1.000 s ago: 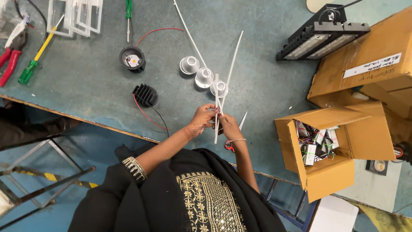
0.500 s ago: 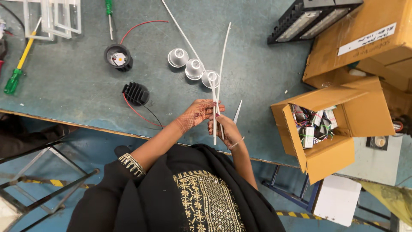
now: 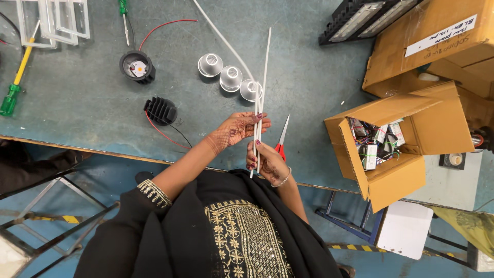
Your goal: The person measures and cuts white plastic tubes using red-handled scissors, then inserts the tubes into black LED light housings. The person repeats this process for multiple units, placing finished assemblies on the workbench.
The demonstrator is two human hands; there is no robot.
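On the far left of the worn blue-green table (image 3: 77,103) lies a screwdriver with a yellow shaft and green handle (image 3: 15,82), and further right a round black lamp housing with a red wire (image 3: 137,67) and a black ribbed heat sink (image 3: 160,110). Three silver cone-shaped reflectors (image 3: 229,78) stand in a row beside them. The left hand (image 3: 237,128) is closed around a bundle of thin white plastic tubes (image 3: 261,92), which stand above the table edge, and the right hand (image 3: 267,163) grips the same bundle lower. Just right of the hands lie scissors with red handles (image 3: 281,140). At the far right is an open brown cardboard box (image 3: 396,149) with small parts inside.
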